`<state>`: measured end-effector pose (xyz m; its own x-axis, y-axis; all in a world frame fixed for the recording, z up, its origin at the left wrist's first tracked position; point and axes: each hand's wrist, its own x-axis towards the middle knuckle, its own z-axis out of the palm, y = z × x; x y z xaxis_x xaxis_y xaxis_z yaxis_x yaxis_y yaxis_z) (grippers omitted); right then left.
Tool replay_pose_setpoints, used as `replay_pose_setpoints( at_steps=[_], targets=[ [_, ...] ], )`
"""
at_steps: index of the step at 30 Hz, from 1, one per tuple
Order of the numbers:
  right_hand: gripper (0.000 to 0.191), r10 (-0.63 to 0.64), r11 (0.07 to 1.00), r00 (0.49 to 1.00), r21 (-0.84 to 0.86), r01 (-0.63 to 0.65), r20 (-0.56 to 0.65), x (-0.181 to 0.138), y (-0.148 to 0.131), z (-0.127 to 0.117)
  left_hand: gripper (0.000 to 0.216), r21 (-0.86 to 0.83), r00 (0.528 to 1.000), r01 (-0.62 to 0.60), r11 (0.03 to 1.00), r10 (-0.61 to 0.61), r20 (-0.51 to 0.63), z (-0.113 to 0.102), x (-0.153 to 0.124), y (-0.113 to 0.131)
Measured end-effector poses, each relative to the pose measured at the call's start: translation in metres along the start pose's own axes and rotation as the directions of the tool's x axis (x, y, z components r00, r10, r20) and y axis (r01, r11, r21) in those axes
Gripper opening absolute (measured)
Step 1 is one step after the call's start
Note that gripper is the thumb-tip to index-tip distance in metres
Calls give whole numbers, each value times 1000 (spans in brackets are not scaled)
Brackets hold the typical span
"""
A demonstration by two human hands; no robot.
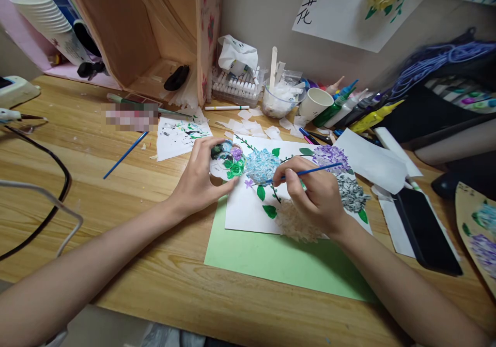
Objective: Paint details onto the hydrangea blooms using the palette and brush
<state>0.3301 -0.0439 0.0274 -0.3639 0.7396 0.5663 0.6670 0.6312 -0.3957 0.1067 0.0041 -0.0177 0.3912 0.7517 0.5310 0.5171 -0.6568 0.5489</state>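
Note:
My right hand [312,194] pinches a thin blue paintbrush [310,171] whose tip touches the blue paper flower [262,165] on a white sheet [244,210]. My left hand [199,174] is curled around a small clear paint palette [228,162] smeared with green, purple and black, at the sheet's upper left edge. The sheet also bears a purple flower [331,156], a grey flower [352,194], a cream flower [296,225] and green leaves. It lies on a green paper [271,259] on the wooden desk [116,207].
A second blue brush [126,154] and a paint-stained paper [182,136] lie to the left. Behind stand a marker box [236,86], a clear bowl [279,101], a paper cup [315,104] and paint bottles [349,110]. A black phone [426,230] lies right. Cables [46,202] cross the left.

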Motion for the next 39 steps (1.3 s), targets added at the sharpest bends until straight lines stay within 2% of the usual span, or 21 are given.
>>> replay_pose_setpoints(
  at_steps=[39],
  targets=[
    [23, -23, 1000, 1000, -5, 23, -1, 2, 0, -1, 68, 0, 1000, 1, 1000, -1, 6, 0, 0, 1]
  ],
)
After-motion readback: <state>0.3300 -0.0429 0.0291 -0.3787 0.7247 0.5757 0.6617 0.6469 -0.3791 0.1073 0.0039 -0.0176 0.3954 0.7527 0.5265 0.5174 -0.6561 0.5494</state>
